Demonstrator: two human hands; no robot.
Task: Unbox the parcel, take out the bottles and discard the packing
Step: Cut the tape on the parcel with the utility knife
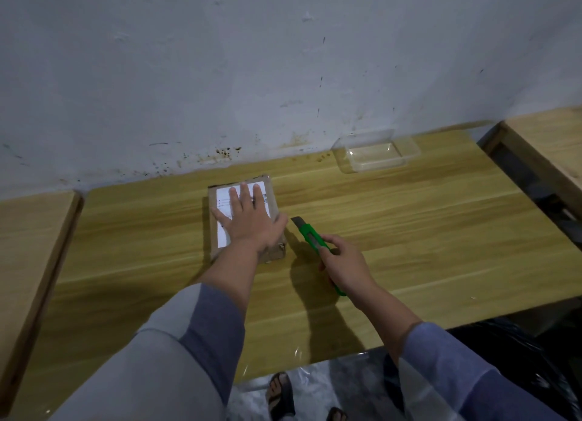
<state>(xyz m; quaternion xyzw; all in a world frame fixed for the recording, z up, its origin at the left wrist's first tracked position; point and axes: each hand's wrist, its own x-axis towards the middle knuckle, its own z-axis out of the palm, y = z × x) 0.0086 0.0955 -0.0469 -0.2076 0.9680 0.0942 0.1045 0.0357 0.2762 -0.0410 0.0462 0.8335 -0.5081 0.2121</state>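
Parcel lies flat on the table, near the wall, still sealed, and your left hand presses on its white label with fingers spread wide and flat. Your right hand has its fingers curled tight around a green box cutter, blade out and pointing at the parcel's right edge, just beside your left thumb. That closeness is the main risk: a slip along the edge could run the blade into the thumb. A deep cut could also reach the bottles inside, which are hidden. Further out, a clear plastic tray sits well apart by the wall, and a black bag waits below the table's near right edge, likely for the packing.
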